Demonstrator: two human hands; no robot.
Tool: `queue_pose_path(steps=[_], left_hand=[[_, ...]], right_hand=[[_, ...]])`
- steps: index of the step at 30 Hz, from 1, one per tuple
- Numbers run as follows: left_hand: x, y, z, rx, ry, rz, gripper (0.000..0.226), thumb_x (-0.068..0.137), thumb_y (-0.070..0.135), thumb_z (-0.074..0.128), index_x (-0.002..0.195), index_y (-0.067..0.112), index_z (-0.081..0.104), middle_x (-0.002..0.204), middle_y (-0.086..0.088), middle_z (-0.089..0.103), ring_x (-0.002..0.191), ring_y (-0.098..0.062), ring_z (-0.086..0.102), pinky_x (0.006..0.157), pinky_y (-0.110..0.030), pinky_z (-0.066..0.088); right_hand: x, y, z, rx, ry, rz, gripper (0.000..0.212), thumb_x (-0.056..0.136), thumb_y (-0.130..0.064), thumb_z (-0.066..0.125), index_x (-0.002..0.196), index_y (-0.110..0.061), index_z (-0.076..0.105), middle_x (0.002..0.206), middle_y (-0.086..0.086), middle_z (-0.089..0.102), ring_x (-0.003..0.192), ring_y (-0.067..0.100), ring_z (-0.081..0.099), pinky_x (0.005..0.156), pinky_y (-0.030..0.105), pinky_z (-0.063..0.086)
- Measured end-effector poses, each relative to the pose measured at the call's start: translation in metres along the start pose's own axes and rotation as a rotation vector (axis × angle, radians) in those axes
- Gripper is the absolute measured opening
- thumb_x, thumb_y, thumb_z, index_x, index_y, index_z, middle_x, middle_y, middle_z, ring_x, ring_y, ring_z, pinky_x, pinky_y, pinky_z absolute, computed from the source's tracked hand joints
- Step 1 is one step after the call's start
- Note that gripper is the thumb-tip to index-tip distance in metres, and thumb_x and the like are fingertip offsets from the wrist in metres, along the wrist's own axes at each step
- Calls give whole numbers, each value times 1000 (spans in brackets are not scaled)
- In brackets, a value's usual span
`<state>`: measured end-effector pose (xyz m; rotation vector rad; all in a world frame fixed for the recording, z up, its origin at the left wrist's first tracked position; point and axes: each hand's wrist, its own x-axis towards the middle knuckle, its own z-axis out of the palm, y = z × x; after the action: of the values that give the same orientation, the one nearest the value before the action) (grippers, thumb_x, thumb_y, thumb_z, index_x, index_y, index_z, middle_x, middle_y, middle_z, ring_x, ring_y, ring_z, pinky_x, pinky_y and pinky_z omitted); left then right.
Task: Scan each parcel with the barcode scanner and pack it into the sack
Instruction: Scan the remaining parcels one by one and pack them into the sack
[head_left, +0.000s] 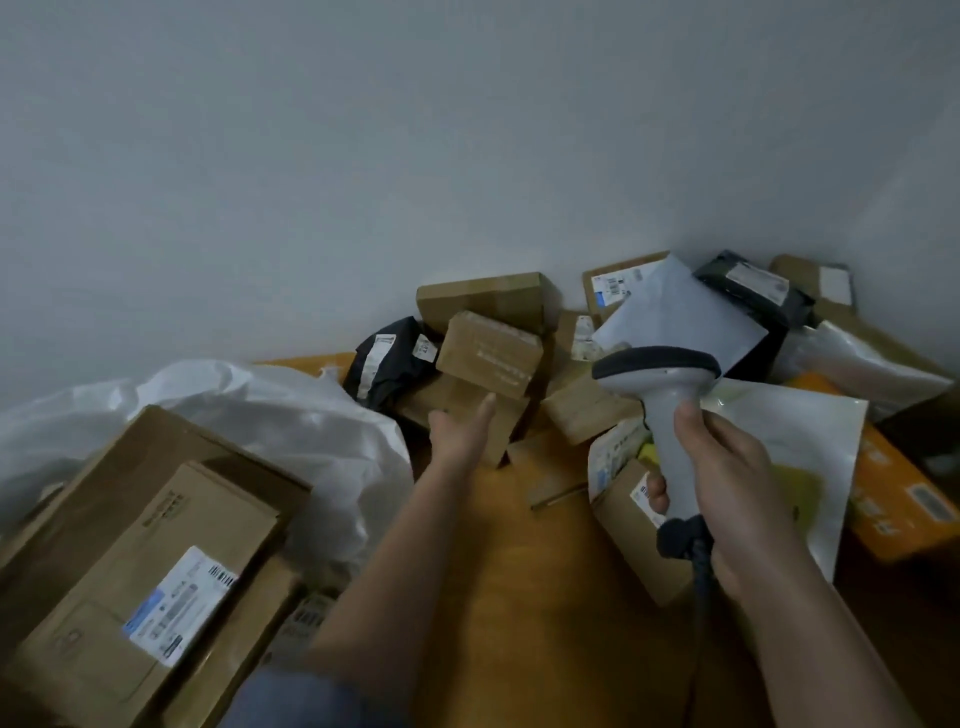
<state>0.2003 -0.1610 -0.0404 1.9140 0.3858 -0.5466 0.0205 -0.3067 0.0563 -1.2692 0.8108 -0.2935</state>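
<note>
Parcels (488, 353) are heaped against the wall (363, 156), beyond a bare strip of orange floor (519, 571) that is left open between the arms. The scanner (667, 410) is gripped upright in the right hand (727, 478), fingers wrapped tight round its handle, right of the heap's front edge. The left hand (460, 431) is stretched toward the heap, fingers extended and loosely together, empty. The white sack (291, 415) is slumped left of the heap, boxes (156, 561) at its near edge.
</note>
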Motion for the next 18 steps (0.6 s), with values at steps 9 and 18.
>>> queue_pose_path(steps=[9, 18], left_hand=[[96, 69, 57, -263, 188, -268, 133, 59, 64, 82, 155, 17, 2, 154, -16, 24, 137, -41, 31, 108, -53, 39], [130, 55, 48, -256, 171, -187, 99, 78, 49, 75, 153, 33, 11, 151, -15, 29, 129, -41, 40, 99, -58, 45]], right_hand=[[67, 22, 11, -42, 43, 0, 30, 98, -47, 48, 82, -29, 66, 53, 1, 58, 48, 16, 57, 48, 33, 47], [78, 32, 12, -35, 22, 4, 26, 99, -46, 48, 84, -35, 66, 52, -2, 56, 49, 17, 57, 61, 44, 51]])
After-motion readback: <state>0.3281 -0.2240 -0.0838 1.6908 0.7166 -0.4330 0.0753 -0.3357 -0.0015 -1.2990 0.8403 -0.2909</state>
